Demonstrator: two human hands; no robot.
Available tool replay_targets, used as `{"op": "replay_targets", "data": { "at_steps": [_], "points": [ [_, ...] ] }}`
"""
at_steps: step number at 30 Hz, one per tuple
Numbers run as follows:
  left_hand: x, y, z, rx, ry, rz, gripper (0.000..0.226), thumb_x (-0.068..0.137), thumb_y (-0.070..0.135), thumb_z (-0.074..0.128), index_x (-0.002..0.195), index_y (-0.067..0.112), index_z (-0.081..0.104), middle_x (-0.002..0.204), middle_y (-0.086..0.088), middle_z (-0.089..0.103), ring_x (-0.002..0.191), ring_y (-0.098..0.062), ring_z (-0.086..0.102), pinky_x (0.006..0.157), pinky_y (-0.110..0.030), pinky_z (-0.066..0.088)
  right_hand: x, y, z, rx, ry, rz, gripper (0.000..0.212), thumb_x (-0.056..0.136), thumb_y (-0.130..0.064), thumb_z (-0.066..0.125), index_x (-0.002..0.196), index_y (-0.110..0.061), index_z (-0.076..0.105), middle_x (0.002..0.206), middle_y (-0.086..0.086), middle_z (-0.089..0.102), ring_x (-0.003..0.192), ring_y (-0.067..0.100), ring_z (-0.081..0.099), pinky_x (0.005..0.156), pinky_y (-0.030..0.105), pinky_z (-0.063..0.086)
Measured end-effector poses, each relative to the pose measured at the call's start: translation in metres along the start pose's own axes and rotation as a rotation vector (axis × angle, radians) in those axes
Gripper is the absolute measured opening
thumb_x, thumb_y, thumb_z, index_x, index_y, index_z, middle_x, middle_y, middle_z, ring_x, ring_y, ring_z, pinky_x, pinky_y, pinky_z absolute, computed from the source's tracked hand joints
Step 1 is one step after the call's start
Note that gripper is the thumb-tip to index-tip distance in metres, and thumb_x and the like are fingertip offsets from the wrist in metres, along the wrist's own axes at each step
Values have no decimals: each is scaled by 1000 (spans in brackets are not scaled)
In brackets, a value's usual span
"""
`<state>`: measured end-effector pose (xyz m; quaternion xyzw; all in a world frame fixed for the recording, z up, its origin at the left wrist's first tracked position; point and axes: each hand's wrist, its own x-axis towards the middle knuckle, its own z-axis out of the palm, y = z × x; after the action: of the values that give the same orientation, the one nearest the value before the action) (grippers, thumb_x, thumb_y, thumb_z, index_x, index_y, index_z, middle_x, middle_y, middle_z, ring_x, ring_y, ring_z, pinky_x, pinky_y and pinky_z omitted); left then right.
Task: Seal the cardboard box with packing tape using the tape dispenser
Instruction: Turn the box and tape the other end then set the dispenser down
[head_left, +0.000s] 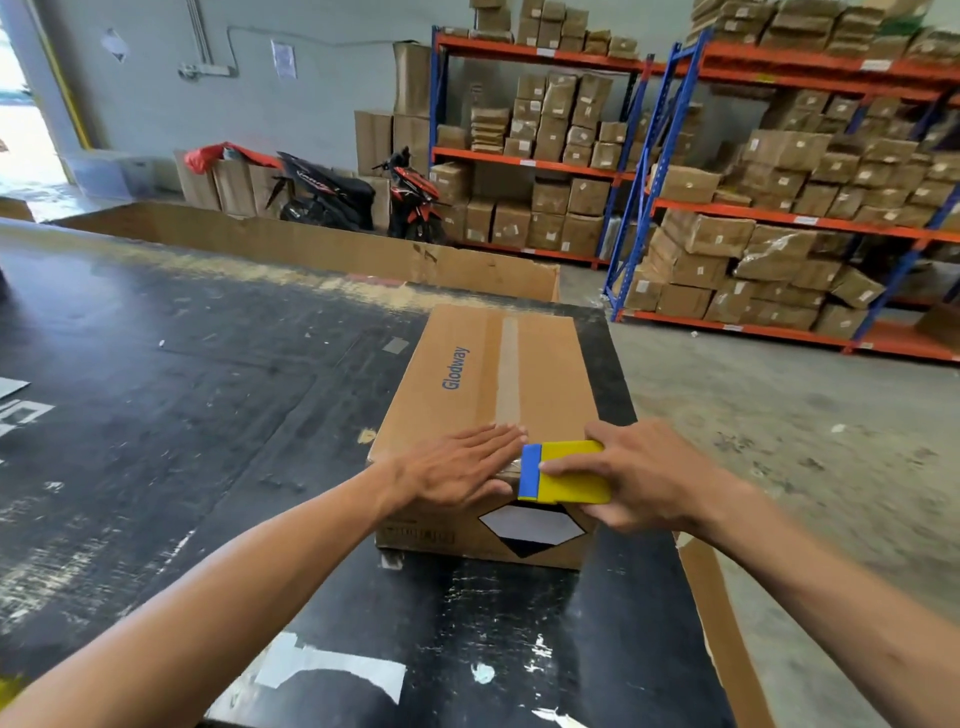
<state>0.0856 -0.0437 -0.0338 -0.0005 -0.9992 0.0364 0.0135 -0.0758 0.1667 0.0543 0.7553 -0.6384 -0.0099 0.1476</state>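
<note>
**One box, one dispenser, two hands at the near edge**

One closed cardboard box (485, 395) lies on the black table (208, 364), near its right side. One strip of packing tape (508, 374) runs along the top seam. The left hand (457, 467) lies flat with fingers stretched, pressing the top at the near edge. The right hand (644, 475) grips one yellow and blue tape dispenser (563, 473) at that same edge, just beside the left fingertips. Two motorbikes (363, 197) stand by the far wall.
</note>
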Motion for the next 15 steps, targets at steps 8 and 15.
{"op": "replay_targets", "data": {
  "at_steps": [8, 15],
  "points": [
    [-3, -1, -3, -33, -45, -26, 73, 102, 57, 8, 159, 13, -6, 166, -5, -7, 152, -13, -9, 123, -28, -6, -19, 14, -6, 47, 49, -1, 55, 76, -61, 49, 127, -47, 64, 75, -1, 54, 50, 12, 37, 46, 25, 26],
    [-4, 0, -6, -52, -22, 8, 81, 96, 65, -2, 158, 13, -8, 166, -6, -5, 153, -15, -7, 125, -32, -2, -60, 44, -3, 54, 37, 34, 59, 68, -52, 73, 126, -47, 63, 76, 0, 55, 47, 14, 42, 43, 23, 25]
  ]
}}
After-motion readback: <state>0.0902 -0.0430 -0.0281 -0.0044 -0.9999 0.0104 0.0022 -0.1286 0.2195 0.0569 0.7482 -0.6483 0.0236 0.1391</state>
